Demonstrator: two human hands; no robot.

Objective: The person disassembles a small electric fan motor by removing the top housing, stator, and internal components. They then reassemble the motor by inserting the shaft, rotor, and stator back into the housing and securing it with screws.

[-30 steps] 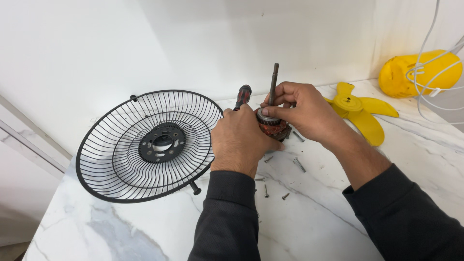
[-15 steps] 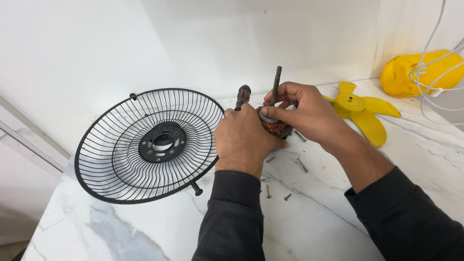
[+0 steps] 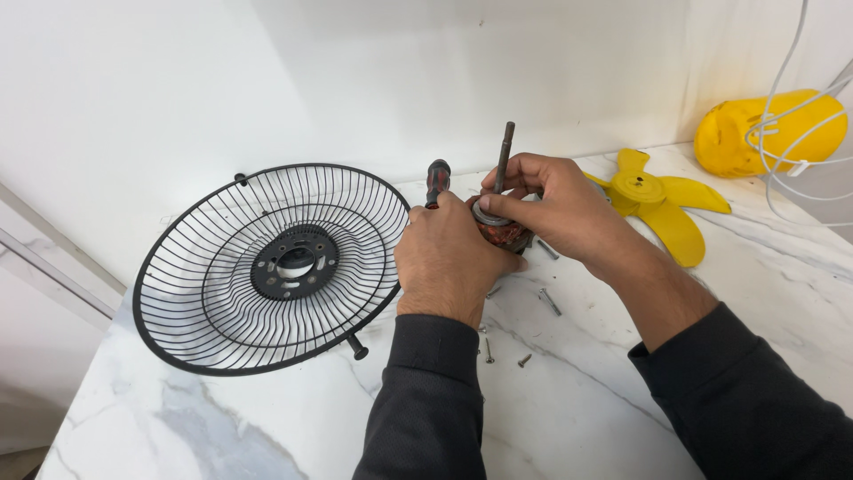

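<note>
Both hands (image 3: pixel 498 236) around the fan motor (image 3: pixel 502 233), shaft upright.

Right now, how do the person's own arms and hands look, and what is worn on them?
Both arms wear long dark grey sleeves of a soft knit that end at the wrists. The left hand and the right hand are bare: no gloves, rings or watch show. No markings are visible on the sleeves.

Your left hand (image 3: pixel 444 258) is curled into a closed grip, back of the hand up, knuckles pointing away from you. Your right hand (image 3: pixel 555 209) comes in from the right, fingers bent and pinched together just beside it. Both forearms wear dark sleeves, wrists bare.
</note>
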